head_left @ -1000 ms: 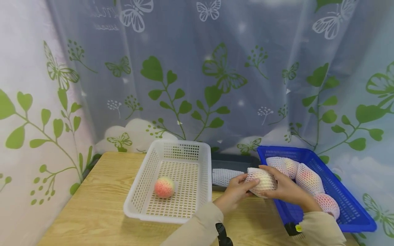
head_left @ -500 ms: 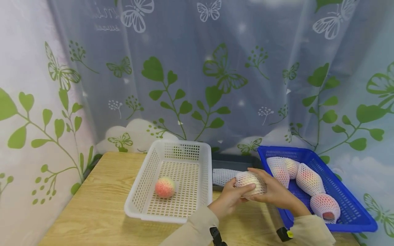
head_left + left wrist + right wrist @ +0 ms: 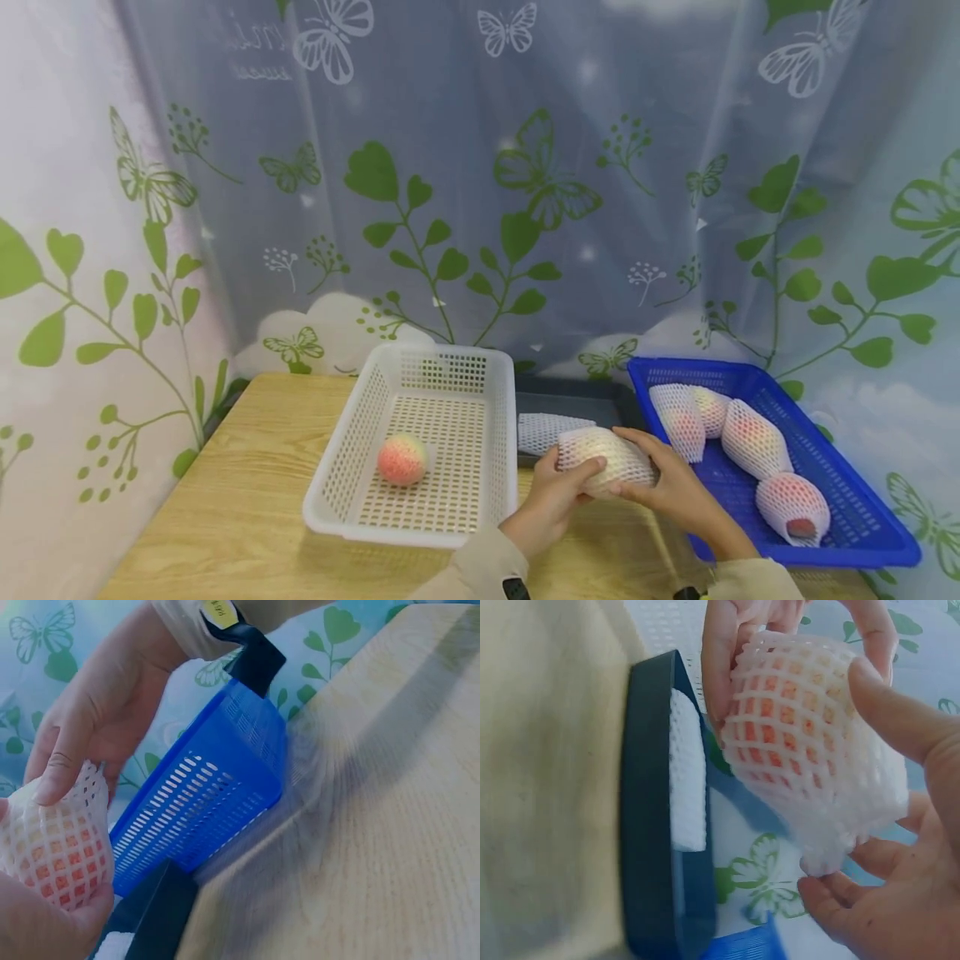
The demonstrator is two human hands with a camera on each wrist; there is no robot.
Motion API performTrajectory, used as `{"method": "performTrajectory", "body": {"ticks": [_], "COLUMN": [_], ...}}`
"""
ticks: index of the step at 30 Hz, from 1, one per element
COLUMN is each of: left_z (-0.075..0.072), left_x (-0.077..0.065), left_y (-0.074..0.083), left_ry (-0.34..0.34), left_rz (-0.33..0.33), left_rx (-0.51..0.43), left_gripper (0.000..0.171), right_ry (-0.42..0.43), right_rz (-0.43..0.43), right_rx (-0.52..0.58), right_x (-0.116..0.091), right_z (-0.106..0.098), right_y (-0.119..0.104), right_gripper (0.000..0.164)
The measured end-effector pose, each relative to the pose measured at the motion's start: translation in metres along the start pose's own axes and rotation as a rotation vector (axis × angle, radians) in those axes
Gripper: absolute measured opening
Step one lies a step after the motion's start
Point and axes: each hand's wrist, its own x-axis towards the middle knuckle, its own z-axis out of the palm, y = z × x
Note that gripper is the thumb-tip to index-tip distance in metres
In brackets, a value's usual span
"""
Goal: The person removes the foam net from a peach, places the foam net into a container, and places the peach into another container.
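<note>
Both hands hold a pink-and-yellow peach point(image 3: 596, 457) in a white foam net sleeve point(image 3: 870, 787), over the table between the two baskets. My left hand point(image 3: 546, 502) grips its left end, with the thumb laid across the front. At the other end, my right hand point(image 3: 672, 487) holds the sleeve, thumb on one side and fingers on the other, as the right wrist view shows. Red skin shows through the mesh in both wrist views. Behind the hands, a flat foam net sleeve point(image 3: 551, 432) lies in a dark tray point(image 3: 592, 402).
On the left stands a white basket point(image 3: 330, 492) with one bare peach point(image 3: 402, 459) inside. A blue basket point(image 3: 862, 533) on the right contains several netted peaches point(image 3: 757, 437). Both stand on the wooden table point(image 3: 225, 500), before a leaf-patterned curtain point(image 3: 450, 167).
Both hands have moved left and slightly down with the netted peach, away from the blue basket. The right hand has shifted towards the sleeve's right end. The baskets have stayed put.
</note>
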Motion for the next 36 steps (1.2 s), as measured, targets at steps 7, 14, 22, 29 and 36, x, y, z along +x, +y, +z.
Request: {"method": "performTrajectory", "body": {"ticks": [7,14,22,29,36], "left_z": [-0.009,-0.021,-0.031,-0.035,-0.034], "left_x": [-0.007,-0.011,-0.006,-0.002,0.003], "left_y": [-0.017,-0.035,-0.048,-0.059,-0.066], "left_ry": [-0.019,-0.016,0.098,0.175,0.179], "left_rz": [-0.014,-0.008,0.037,0.049,0.076], "left_rx": [-0.075,-0.111,0.084,0.171,0.199], "left_gripper": [0.059,0.053,0.058,0.067,0.062], "right_ry": [-0.011,0.080,0.139,0.137,0.161], "right_rz": [0.178,0.347,0.402,0.422,0.408], "right_rx": [0.298,0.586,0.620,0.619,0.623], "right_x": [-0.013,-0.021,-0.021,-0.019,-0.018], "right_z": [0.024,0.060,0.082,0.084,0.083], "right_y": [0.010,0.017,0.032,0.041,0.050], "right_gripper": [0.065,0.063,0.062,0.065,0.066]}}
